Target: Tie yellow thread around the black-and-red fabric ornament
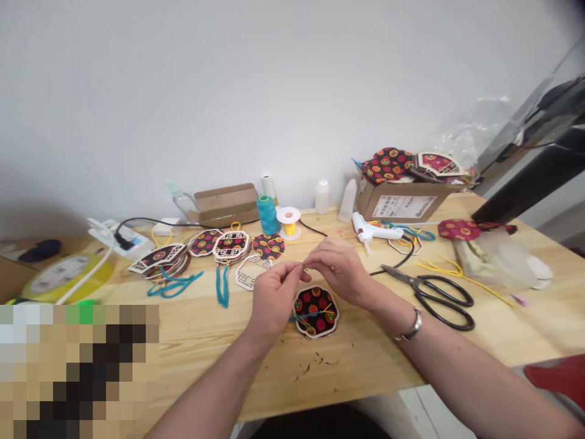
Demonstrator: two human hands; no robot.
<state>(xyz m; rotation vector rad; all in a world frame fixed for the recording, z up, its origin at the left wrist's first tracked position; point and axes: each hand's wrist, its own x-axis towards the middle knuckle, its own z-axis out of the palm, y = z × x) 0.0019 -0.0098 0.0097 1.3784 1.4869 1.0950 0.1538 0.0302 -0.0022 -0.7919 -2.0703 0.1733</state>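
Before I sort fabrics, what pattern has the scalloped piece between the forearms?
The scalloped piece: black with red and orange round motifs, clearest in head view.

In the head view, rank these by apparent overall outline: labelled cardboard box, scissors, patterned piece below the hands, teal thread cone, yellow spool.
1. Labelled cardboard box
2. Scissors
3. Patterned piece
Unranked, smallest: teal thread cone and yellow spool look too alike.
The scissors sit nearer than the box.
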